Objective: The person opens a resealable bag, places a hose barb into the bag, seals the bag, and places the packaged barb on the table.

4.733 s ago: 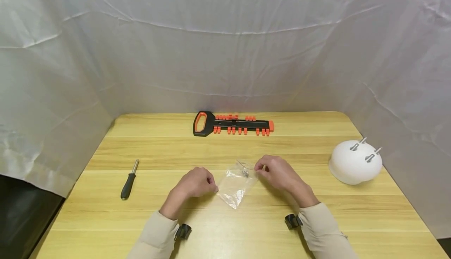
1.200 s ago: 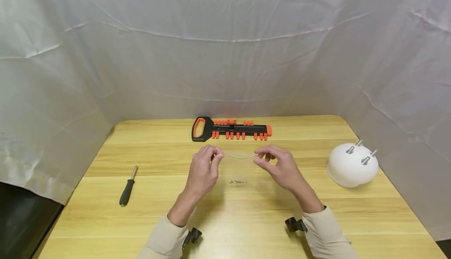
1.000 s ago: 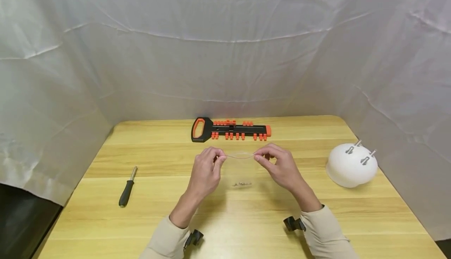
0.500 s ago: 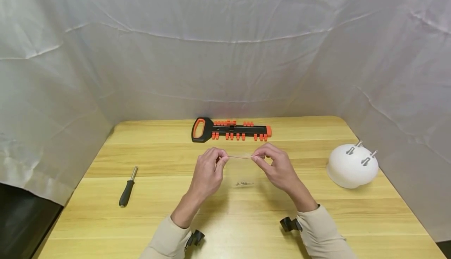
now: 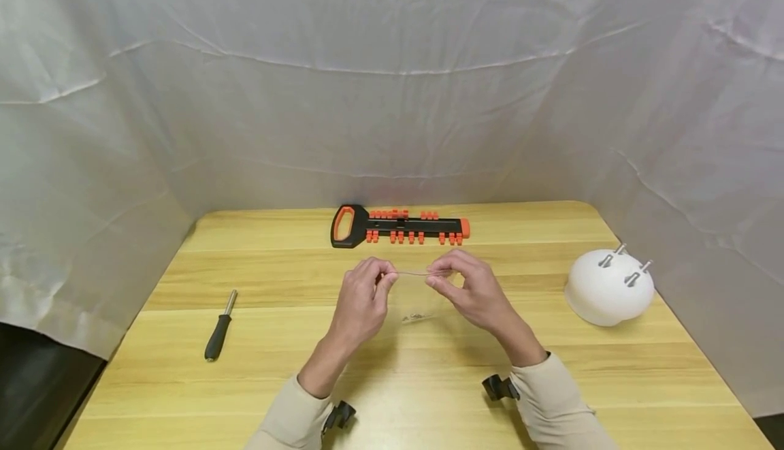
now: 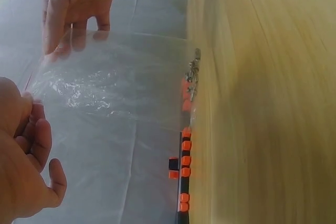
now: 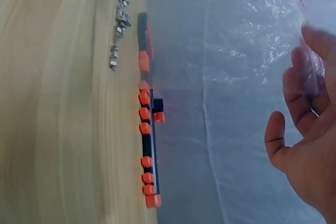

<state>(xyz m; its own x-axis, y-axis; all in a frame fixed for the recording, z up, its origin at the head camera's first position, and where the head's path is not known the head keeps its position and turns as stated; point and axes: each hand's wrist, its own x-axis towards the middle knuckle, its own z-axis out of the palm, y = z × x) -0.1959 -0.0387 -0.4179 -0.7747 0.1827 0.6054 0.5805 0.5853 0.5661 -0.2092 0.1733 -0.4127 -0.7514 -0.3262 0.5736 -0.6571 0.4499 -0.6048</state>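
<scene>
A clear plastic zip bag [image 6: 142, 77] hangs upright between both hands, its thin reddish top edge stretched from one to the other. My left hand [image 5: 360, 300] pinches the left end of that edge between thumb and fingers. At the right end, my right hand [image 5: 474, 293] pinches it likewise. Small metal pieces that look like screws [image 7: 122, 19] are gathered along the bottom of the bag, low over the wooden table [image 5: 416, 395].
Behind the hands lies a black and orange holder [image 5: 401, 227] with a loop handle and a row of clips. A black-handled screwdriver or driver handle [image 5: 217, 338] lies left. At right sits a white rounded object [image 5: 606, 293] with metal prongs. Grey sheeting [image 5: 392, 109] stands around the table.
The bag lay flat on the table in the oldest frame; now it is lifted and hangs by its top edge. In the last second my right hand has shifted slightly left, nearer my left hand.
</scene>
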